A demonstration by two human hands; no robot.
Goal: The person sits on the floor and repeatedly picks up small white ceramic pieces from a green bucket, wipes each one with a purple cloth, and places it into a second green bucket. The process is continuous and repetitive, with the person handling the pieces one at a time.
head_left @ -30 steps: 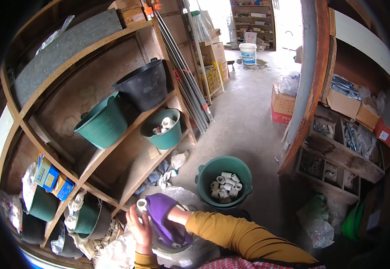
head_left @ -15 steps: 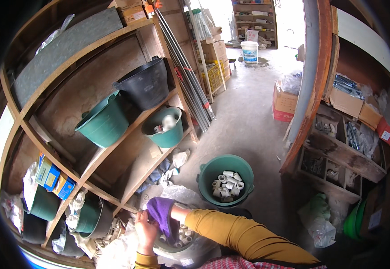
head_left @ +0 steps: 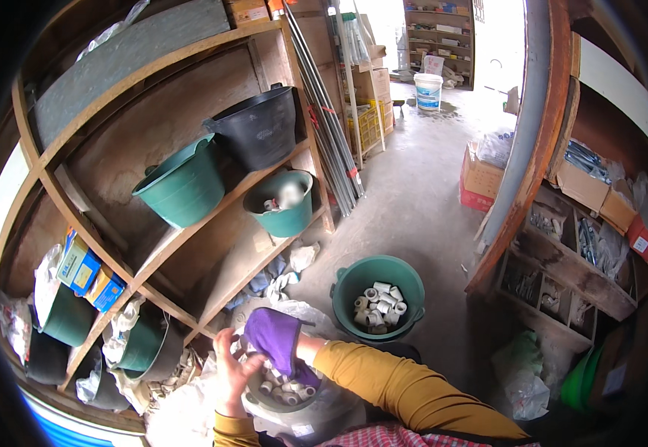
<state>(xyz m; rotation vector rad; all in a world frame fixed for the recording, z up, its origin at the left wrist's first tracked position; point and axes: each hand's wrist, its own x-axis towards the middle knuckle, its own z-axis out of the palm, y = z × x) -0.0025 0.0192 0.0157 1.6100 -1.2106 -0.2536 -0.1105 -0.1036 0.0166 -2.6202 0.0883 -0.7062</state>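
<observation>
A purple cloth (head_left: 270, 335) covers my right hand (head_left: 307, 350), hiding its fingers; only the wrist shows at the cloth's edge. Close beside it on the left, my left hand (head_left: 232, 376) is raised with fingers and thumb apart, holding nothing I can see. Both hands are above a container (head_left: 307, 406) of white pipe fittings (head_left: 288, 391), partly hidden by the cloth and my left hand. Clear plastic sheeting (head_left: 342, 402) surrounds this container. Ahead and to the right, a green bucket (head_left: 413, 287) on the floor holds more short white pipe fittings (head_left: 380, 307).
Wooden shelves (head_left: 160, 261) on the left carry a black tub (head_left: 257, 134) and green buckets (head_left: 182, 182). Long metal pipes (head_left: 324, 112) lean at their end. At right stand compartment boxes (head_left: 573, 264) and a plastic bag (head_left: 523, 380). A white pail (head_left: 428, 93) is farther off.
My left hand's fingers have come away from the purple cloth and spread apart. The cloth over my right hand has shifted slightly, showing more fittings below. The whole view has turned a little.
</observation>
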